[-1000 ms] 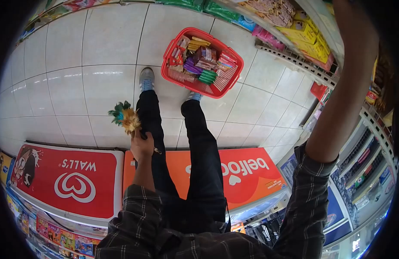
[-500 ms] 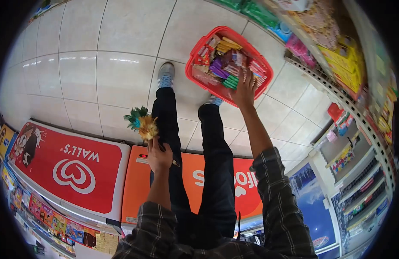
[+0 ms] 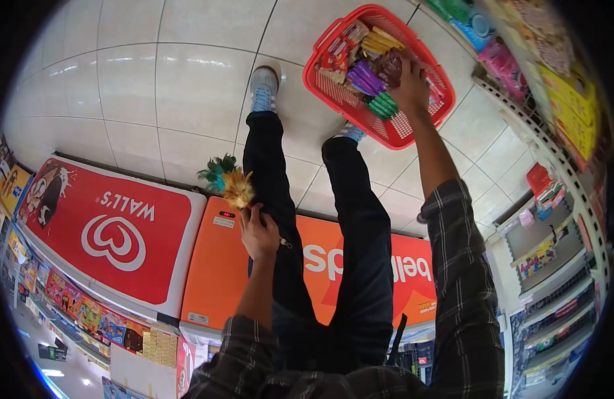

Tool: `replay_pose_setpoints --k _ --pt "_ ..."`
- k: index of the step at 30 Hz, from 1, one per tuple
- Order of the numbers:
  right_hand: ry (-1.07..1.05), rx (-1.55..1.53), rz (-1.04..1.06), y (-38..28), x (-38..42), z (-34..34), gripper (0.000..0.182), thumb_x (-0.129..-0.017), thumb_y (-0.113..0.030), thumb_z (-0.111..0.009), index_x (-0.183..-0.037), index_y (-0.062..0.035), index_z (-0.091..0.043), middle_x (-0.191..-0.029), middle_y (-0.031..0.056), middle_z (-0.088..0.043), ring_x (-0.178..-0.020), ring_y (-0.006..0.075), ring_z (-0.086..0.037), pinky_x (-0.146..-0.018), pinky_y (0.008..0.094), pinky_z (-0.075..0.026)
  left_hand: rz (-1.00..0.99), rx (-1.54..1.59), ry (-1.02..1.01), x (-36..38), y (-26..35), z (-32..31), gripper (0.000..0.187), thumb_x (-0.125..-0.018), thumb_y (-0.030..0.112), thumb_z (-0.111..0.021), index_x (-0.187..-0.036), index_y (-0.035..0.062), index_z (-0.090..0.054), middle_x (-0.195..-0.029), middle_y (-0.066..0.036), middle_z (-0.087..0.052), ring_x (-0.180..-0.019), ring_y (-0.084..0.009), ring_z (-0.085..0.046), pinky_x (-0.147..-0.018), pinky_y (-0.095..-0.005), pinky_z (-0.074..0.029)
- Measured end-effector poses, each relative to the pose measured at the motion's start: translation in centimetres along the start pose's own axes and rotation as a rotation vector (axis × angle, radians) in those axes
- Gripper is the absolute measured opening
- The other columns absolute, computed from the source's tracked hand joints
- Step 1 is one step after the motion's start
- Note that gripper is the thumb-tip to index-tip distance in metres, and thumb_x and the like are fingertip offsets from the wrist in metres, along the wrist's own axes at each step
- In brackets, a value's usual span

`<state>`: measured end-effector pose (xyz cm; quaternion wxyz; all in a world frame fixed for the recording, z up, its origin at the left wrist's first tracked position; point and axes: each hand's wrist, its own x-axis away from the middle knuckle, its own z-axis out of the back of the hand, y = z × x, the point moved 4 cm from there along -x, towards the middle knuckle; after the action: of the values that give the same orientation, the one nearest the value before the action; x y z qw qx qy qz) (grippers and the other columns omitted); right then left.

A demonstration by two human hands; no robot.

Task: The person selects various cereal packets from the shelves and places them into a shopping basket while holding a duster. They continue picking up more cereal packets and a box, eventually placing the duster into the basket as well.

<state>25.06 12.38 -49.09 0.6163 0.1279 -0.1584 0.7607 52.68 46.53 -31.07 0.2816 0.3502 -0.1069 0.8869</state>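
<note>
My left hand (image 3: 259, 234) is closed round the handle end of a feather duster (image 3: 237, 189) with tan and teal feathers. The duster is beside my left trouser leg. Inside a red plastic basket (image 3: 328, 100) on the floor, my right hand (image 3: 412, 86) has its fingers curled over brown snack packets (image 3: 390, 68), partly hiding them. Next to these lie purple packets (image 3: 365, 78), green packets (image 3: 382, 105), yellow packets (image 3: 381, 41) and a red-and-white packet (image 3: 335, 56).
Light floor tiles (image 3: 200, 86) surround my shoes (image 3: 263, 86). Close behind my legs stand a red chest freezer (image 3: 114, 233) and an orange one (image 3: 217, 279). Shelves with a perforated metal edge (image 3: 519, 110) and packaged goods run along the right.
The view has shifted, so the basket appears higher and farther right. My right hand has moved from spread above the packets to curled over the brown ones. My left hand still holds the duster.
</note>
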Motion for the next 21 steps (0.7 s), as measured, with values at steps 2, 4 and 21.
replay_pose_setpoints --k 2,4,21 --pt "-0.11 -0.458 -0.175 -0.2 2.1 3.3 0.081 -0.069 -0.023 -0.08 -0.138 -0.0159 -0.037 -0.12 0.0155 -0.058 -0.109 0.0338 -0.058 -0.089 0.0451 -0.049 -0.032 0.061 0.021 -0.2 0.6 1.1 0.024 -0.085 0.012 -0.05 -0.104 0.0065 -0.063 -0.105 -0.016 -0.056 -0.102 -0.0367 -0.055 -0.081 -0.047 -0.049" --pt "-0.203 -0.918 -0.309 0.2 5.7 5.2 0.074 -0.072 -0.025 -0.078 -0.134 -0.011 -0.042 -0.113 0.0115 -0.062 -0.102 0.0285 -0.061 -0.089 0.0407 -0.049 -0.13 0.147 0.046 -0.3 1.4 2.9 0.022 -0.085 0.011 -0.051 -0.102 0.0056 -0.064 -0.099 -0.015 -0.057 -0.094 -0.0358 -0.057 -0.076 -0.0449 -0.049" --pt "-0.319 -1.201 0.346 -13.7 29.0 50.3 0.079 -0.084 -0.041 -0.07 -0.142 -0.0002 -0.036 -0.125 0.0153 -0.056 -0.116 0.0235 -0.054 -0.1 0.0331 -0.041 -0.552 1.46 -1.017 15.8 15.8 27.8 0.07 -0.088 0.053 -0.057 -0.138 0.0059 -0.042 -0.128 -0.013 -0.058 -0.114 -0.0268 -0.06 -0.099 -0.0415 -0.049"
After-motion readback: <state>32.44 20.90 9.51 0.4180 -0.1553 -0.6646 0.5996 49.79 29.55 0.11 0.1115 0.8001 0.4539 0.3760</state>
